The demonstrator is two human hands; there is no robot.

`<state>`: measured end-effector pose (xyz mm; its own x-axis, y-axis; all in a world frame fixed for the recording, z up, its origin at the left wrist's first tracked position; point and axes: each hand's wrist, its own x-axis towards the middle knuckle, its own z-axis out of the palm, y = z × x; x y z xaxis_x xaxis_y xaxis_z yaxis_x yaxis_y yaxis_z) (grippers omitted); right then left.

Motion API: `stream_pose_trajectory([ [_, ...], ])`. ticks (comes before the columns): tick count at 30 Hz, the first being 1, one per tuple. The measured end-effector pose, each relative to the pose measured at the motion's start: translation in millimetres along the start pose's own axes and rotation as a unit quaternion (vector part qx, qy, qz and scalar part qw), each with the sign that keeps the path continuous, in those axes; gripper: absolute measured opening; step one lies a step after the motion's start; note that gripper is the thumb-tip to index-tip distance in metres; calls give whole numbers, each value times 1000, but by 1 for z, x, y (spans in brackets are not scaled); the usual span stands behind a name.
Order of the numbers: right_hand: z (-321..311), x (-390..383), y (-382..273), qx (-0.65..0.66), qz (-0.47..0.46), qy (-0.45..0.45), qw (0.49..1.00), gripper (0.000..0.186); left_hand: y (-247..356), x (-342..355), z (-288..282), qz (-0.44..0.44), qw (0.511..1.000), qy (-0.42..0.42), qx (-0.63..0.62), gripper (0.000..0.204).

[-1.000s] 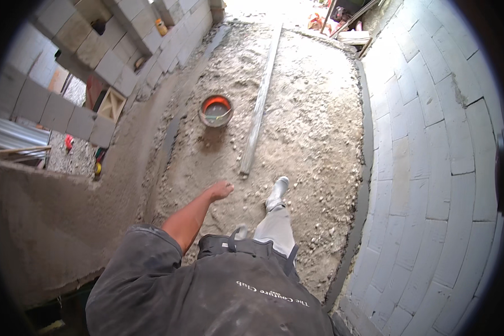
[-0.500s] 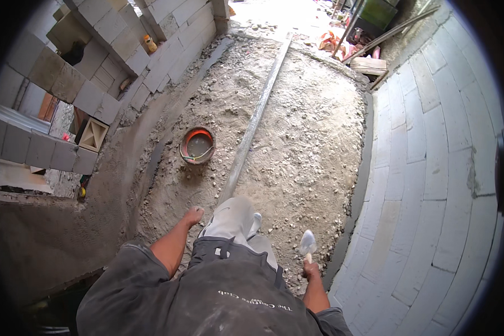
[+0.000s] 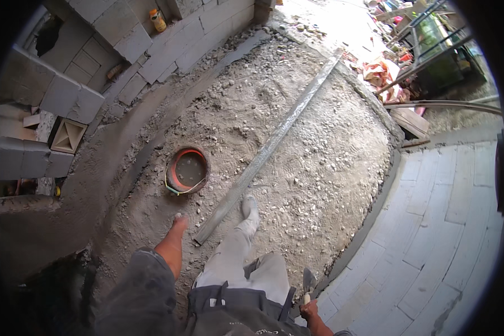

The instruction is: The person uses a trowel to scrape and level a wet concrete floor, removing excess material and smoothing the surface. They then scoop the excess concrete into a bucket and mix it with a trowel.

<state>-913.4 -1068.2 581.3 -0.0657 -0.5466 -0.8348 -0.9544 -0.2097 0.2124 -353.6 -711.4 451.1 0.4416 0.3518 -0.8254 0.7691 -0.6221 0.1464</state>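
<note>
In my right hand (image 3: 309,309) is a trowel (image 3: 309,280), gripped by its pale handle with the dark metal blade pointing forward, close to the right wall's foot. My left hand (image 3: 179,220) reaches forward above the rubble with nothing visible in it; it is small and foreshortened, so its finger pose is unclear. Just beyond it stands a round bucket (image 3: 204,182) with an orange-red inner rim, holding grey wet mix or water. Its thin wire handle hangs down on the near left side. The left hand and the bucket are apart.
A long straight bar (image 3: 274,140) lies diagonally across the gravel floor (image 3: 319,185), beside my forward foot. Pale block walls stand at right (image 3: 425,224) and left (image 3: 190,36). An orange-yellow bottle (image 3: 157,21) sits on a left ledge. Debris (image 3: 381,70) and leaning poles fill the far right.
My view has turned to the right and come nearer the bucket. One foot has stepped forward beside the bar. The left hand now reaches toward the bucket; the trowel stays in the right hand.
</note>
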Motion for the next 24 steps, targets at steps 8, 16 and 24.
stream_pose_trajectory([
  [8, -130, 52, -103, -16, -23, -45, 999, 54, 53, 148, 25, -226, 955, 5, -193, 74],
  [16, -244, 115, -184, -49, -86, -96, 990, 55, 70, 210, 47, -229, 839, 9, -494, 70],
  [24, -332, 196, -392, -162, -241, 41, 956, 57, 171, 238, 31, -126, 745, 25, -655, 24],
])
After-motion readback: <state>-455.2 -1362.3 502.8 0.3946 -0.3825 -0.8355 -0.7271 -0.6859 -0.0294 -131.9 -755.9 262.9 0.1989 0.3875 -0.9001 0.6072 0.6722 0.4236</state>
